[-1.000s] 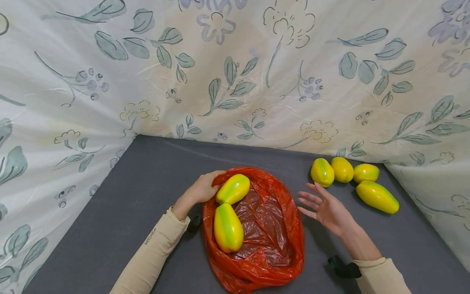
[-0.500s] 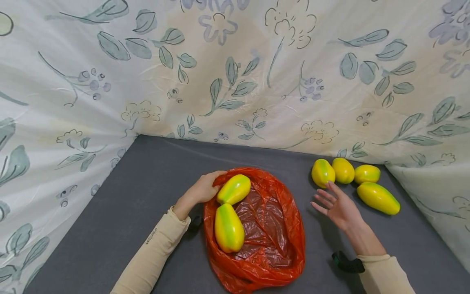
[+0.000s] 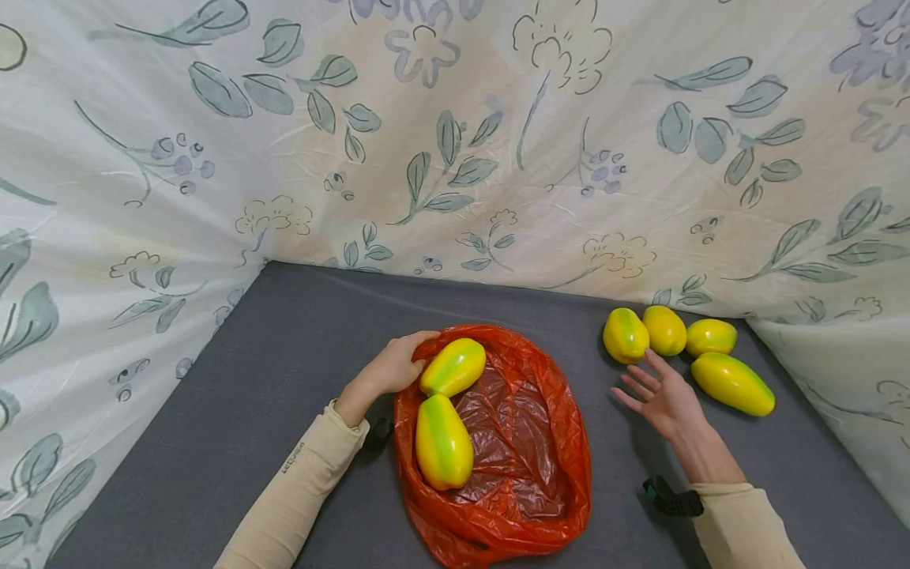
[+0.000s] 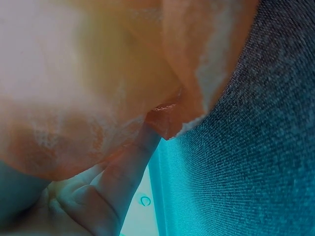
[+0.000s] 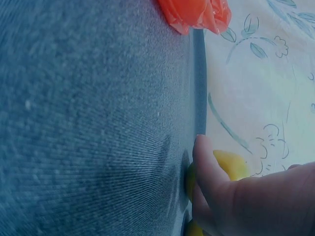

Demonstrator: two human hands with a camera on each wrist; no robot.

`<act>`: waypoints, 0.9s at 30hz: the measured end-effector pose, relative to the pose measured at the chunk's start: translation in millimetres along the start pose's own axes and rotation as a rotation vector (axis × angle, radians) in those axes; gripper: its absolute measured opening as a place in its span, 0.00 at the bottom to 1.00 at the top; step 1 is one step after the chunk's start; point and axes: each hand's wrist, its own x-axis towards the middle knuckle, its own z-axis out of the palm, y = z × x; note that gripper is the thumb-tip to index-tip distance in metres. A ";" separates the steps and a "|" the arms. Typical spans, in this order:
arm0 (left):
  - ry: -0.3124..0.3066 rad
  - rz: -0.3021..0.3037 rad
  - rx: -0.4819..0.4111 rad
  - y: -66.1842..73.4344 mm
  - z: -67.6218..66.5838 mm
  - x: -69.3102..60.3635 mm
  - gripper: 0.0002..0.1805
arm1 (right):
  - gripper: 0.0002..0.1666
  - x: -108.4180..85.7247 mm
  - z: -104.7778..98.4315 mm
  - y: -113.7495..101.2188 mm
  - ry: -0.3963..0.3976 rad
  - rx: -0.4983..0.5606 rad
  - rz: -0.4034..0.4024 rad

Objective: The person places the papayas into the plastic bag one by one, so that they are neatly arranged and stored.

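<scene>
In the head view a red plastic bag (image 3: 571,427) lies wide-mouthed on the grey surface. Two yellow-green papayas (image 3: 453,367) rest inside along its left side. My left hand (image 3: 387,367) grips the bag's upper left rim; the left wrist view shows its fingers partly hidden by the film. To the right of the bag, my right hand (image 3: 671,407) holds nothing, fingers spread and loosely extended. Its fingertips are closest to the leftmost papaya (image 3: 626,336) of a group on the surface; whether they touch it I cannot tell. Another papaya (image 3: 732,383) lies right of that hand.
Two more papayas, one (image 3: 664,330) in the middle and one (image 3: 711,337) beyond it, stand at the back right by the fabric. A flower-patterned cloth (image 3: 455,142) walls off the back and both sides. Grey cloth (image 3: 306,332) covers the surface.
My right hand has moved rightward, away from the bag and toward the group of papayas. The left hand keeps its hold on the rim, and the bag stays where it was.
</scene>
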 end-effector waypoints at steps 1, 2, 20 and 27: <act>0.003 0.004 0.003 -0.3 -0.3 -0.1 0.27 | 0.50 0.6 0.2 -0.6 0.004 0.007 0.001; 0.004 0.006 0.007 -0.5 -0.6 0.0 0.26 | 0.50 1.2 0.5 -1.0 0.006 0.013 0.003; -0.015 -0.007 0.017 2.0 -1.2 0.0 0.28 | 0.57 16.6 1.4 -6.3 0.122 0.028 -0.037; -0.012 -0.011 0.017 1.4 -1.1 0.0 0.28 | 0.51 28.2 6.7 -7.5 0.193 -0.046 -0.115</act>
